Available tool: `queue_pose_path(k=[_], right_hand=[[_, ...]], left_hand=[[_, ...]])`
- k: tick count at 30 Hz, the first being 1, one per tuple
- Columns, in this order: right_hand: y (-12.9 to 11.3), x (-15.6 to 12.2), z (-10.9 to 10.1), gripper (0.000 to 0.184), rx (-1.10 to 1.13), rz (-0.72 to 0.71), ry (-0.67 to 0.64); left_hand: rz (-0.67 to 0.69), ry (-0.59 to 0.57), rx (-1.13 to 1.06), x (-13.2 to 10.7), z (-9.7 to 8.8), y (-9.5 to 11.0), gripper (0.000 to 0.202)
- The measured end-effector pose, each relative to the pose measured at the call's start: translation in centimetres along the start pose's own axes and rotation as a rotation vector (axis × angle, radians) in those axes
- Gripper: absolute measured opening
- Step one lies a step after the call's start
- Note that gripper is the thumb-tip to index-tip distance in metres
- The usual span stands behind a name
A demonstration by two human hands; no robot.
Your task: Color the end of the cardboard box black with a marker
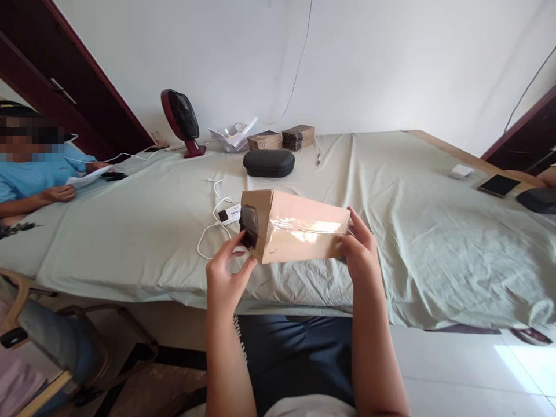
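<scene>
A cardboard box (304, 226) is held up, tilted, over the front of the cloth-covered table. Shiny clear tape runs along its long side, and dark tape covers its left end. My left hand (228, 269) grips the near left end, thumb at the lower corner and fingers at the dark tape. At the right end, my right hand (359, 246) is closed round the box, thumb on the near face. Behind the box's left end lies a white power strip (230, 214) with a white cable (201, 240). What is under the box is partly hidden.
Farther back are a black zip case (269, 163), two taped cardboard boxes (298, 136), a plastic basket (230, 139) and a red fan (182, 121). A person in blue (39, 174) sits at the left, holding paper. On the right lie a tablet (498, 185) and a small white box (461, 171).
</scene>
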State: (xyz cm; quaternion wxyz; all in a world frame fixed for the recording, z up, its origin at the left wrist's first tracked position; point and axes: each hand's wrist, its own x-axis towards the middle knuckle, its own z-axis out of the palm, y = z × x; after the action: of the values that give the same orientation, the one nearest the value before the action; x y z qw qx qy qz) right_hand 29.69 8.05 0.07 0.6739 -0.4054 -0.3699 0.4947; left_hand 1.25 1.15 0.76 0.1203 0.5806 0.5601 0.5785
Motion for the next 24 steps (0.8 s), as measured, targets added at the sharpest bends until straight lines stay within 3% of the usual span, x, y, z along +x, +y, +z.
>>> queue_pose_path(k=[3,7,9,13,18,22,24], right_hand=[[-0.4,0.0,-0.2,0.075,0.019,-0.035,-0.026],[-0.6,0.0,-0.3,0.037,0.014,-0.023,-0.035],[-0.5,-0.1,-0.2,0.026,-0.021,-0.048,-0.021],[0.0,0.0,0.1,0.032,-0.036,-0.114,0.022],[0.1,0.3,-0.3,0.024,-0.075,-0.115,-0.008],[0.0,0.3,-0.8,0.047,-0.127,-0.047,-0.049],[0.1,0.2,-0.8,0.047,-0.120,-0.045,-0.105]], left_hand=[[-0.105,-0.093,-0.173,-0.1,-0.4,-0.7,0.067],[-0.220,-0.185,-0.262,-0.2,-0.5,-1.0,0.087],[-0.267,-0.207,-0.245,-0.2,-0.2,-0.6,0.091],[-0.271,-0.201,-0.181,-0.3,0.4,0.2,0.093],[-0.218,-0.252,-0.308,-0.5,0.8,0.8,0.087],[-0.274,-0.222,-0.280,-0.6,0.9,1.6,0.081],[-0.288,-0.223,-0.282,-0.6,0.9,2.0,0.080]])
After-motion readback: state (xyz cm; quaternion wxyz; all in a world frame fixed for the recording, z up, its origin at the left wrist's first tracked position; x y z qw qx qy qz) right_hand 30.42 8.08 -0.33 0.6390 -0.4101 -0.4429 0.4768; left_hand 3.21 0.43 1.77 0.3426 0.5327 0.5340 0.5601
